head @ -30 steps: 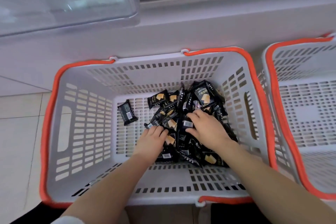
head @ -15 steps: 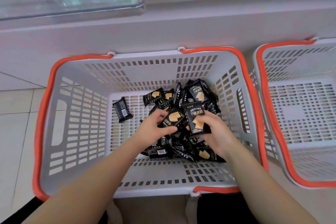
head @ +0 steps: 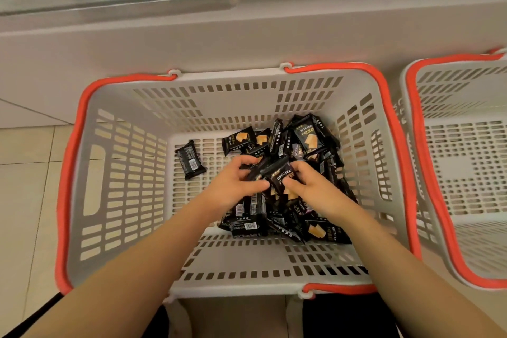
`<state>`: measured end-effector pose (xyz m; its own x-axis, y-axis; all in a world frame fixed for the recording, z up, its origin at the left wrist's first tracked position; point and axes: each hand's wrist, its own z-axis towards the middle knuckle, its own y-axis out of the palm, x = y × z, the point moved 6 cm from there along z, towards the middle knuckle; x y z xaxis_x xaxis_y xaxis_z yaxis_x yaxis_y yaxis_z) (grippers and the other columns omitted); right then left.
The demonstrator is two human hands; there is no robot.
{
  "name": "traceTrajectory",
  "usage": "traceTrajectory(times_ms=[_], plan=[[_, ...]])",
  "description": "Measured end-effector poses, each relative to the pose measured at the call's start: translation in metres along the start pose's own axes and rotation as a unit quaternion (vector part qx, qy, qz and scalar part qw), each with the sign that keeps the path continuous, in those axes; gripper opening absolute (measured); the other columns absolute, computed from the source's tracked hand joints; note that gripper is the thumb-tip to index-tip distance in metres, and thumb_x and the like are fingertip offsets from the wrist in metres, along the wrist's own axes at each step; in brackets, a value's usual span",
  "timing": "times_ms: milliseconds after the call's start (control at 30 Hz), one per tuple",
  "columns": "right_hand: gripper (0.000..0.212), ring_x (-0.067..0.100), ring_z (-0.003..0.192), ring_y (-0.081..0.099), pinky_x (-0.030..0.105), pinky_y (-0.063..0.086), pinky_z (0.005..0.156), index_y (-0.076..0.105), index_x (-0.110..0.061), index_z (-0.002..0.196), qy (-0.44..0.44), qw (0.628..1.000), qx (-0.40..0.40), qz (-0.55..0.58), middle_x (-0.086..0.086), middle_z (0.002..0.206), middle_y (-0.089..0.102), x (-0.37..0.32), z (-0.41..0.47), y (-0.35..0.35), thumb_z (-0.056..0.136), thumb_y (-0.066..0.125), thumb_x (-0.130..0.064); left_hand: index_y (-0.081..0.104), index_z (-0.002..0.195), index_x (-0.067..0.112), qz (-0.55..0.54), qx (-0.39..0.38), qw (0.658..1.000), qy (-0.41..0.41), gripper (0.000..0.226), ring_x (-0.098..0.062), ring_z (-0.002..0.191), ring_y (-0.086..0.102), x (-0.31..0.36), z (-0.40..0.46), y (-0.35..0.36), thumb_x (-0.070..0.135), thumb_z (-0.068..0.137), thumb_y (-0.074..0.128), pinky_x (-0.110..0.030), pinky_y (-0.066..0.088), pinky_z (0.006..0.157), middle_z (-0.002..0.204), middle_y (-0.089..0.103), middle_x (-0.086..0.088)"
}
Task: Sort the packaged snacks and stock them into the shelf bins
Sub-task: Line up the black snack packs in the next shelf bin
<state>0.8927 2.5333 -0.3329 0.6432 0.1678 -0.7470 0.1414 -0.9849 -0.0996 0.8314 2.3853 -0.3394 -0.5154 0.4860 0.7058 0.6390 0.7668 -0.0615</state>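
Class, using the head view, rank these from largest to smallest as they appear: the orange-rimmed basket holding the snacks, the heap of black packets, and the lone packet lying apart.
1. Basket
2. Heap of packets
3. Lone packet

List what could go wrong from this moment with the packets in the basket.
Both hands, left hand and right hand, share a grip on a few black snack packets; lifting them bunched, one may slip back into the pile. The lone packet lying apart could be overlooked.
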Motion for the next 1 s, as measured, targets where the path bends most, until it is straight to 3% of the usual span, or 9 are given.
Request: traceTrajectory(times_ms=[133, 233, 367, 433, 500, 633, 700, 833, 1000], plan=[[0.016, -0.006, 0.078, 0.063, 0.008, 0.044, 0.064, 0.052, -0.025, 0.109, 0.031, 0.985, 0.087, 0.144, -0.008, 0.095, 0.066, 0.007, 0.004, 0.007, 0.093, 0.055, -0.027, 0.049, 0.122, 0.006, -0.207, 0.047, 0.976, -0.046, 0.042, -0.021, 0.1, 0.065, -0.013, -0.001, 0.002, 0.008, 0.083, 0.065, -0.03, 0.052, 0.086, 0.11, 0.066, -0.011], [0.007, 0.011, 0.092, 0.062, 0.025, 0.049, 0.08, 0.058, -0.027, 0.096, 0.062, 0.98, 0.112, 0.154, -0.005, 0.097, 0.066, 0.018, 0.005, 0.023, 0.093, 0.053, -0.03, 0.051, 0.122, 0.009, -0.204, 0.051, 0.976, -0.059, 0.04, -0.023, 0.1, 0.065, -0.026, -0.004, 0.021, 0.006, 0.085, 0.064, -0.038, 0.051, 0.091, 0.109, 0.068, -0.008], [0.028, 0.017, 0.092, 0.058, 0.023, 0.043, 0.071, 0.061, -0.018, 0.098, 0.04, 0.987, 0.079, -0.133, -0.002, 0.094, 0.063, 0.017, 0.002, 0.024, 0.096, 0.044, -0.039, 0.06, 0.099, 0.027, -0.181, 0.092, 0.977, -0.066, 0.026, -0.001, 0.075, 0.068, -0.046, -0.005, 0.026, 0.003, 0.088, 0.059, -0.016, 0.052, 0.063, 0.082, 0.073, 0.013], [0.033, 0.022, 0.096, 0.057, 0.031, 0.044, 0.074, 0.061, -0.013, 0.106, 0.017, 0.932, 0.088, -0.351, 0.003, 0.103, 0.06, 0.016, -0.002, 0.011, 0.095, 0.046, -0.041, 0.056, 0.096, 0.031, -0.154, 0.107, 0.979, -0.085, 0.026, 0.008, 0.069, 0.062, -0.052, -0.006, 0.021, 0.006, 0.089, 0.057, -0.01, 0.044, 0.057, 0.08, 0.069, 0.02], [0.031, 0.025, 0.101, 0.058, 0.034, 0.045, 0.079, 0.057, -0.013, 0.114, 0.02, 0.864, 0.08, -0.497, 0.005, 0.112, 0.059, 0.021, -0.011, 0.001, 0.093, 0.052, -0.035, 0.055, 0.111, 0.026, -0.127, 0.094, 0.982, -0.103, 0.026, 0.007, 0.083, 0.06, -0.054, -0.007, 0.02, 0.011, 0.09, 0.057, -0.012, 0.039, 0.064, 0.099, 0.066, 0.015], [0.026, 0.023, 0.099, 0.06, 0.032, 0.041, 0.076, 0.055, -0.012, 0.115, 0.056, 0.786, -0.015, -0.616, 0.005, 0.11, 0.062, 0.04, -0.027, 0.005, 0.092, 0.055, -0.024, 0.053, 0.126, 0.016, -0.124, 0.091, 0.979, -0.13, 0.038, -0.012, 0.102, 0.055, -0.052, -0.009, 0.019, 0.012, 0.089, 0.053, -0.022, 0.036, 0.077, 0.122, 0.06, -0.003], [0.022, 0.022, 0.093, 0.06, 0.03, 0.04, 0.068, 0.059, -0.013, 0.109, 0.059, 0.821, -0.015, -0.568, 0.005, 0.105, 0.061, 0.04, -0.03, 0.004, 0.092, 0.055, -0.027, 0.059, 0.116, 0.019, -0.145, 0.1, 0.975, -0.134, 0.029, -0.017, 0.105, 0.056, -0.049, -0.011, 0.018, 0.012, 0.089, 0.052, -0.027, 0.04, 0.088, 0.115, 0.063, -0.002], [0.011, 0.013, 0.072, 0.053, 0.024, 0.038, 0.056, 0.053, -0.017, 0.095, 0.072, 0.956, 0.125, -0.257, -0.003, 0.082, 0.056, 0.032, -0.024, -0.019, 0.092, 0.055, -0.027, 0.063, 0.113, 0.02, -0.205, 0.084, 0.966, -0.135, 0.028, -0.023, 0.099, 0.059, -0.041, -0.011, 0.025, 0.01, 0.09, 0.051, -0.041, 0.042, 0.098, 0.104, 0.066, -0.006], [0.011, 0.018, 0.09, 0.062, 0.031, 0.052, 0.076, 0.056, -0.019, 0.097, 0.117, 0.97, 0.15, 0.149, 0.005, 0.1, 0.064, 0.033, -0.016, -0.005, 0.093, 0.048, -0.012, 0.062, 0.118, 0.019, -0.23, 0.025, 0.968, -0.098, 0.032, -0.018, 0.097, 0.062, -0.027, -0.012, 0.048, 0.01, 0.092, 0.046, -0.033, 0.049, 0.088, 0.111, 0.067, -0.005]])
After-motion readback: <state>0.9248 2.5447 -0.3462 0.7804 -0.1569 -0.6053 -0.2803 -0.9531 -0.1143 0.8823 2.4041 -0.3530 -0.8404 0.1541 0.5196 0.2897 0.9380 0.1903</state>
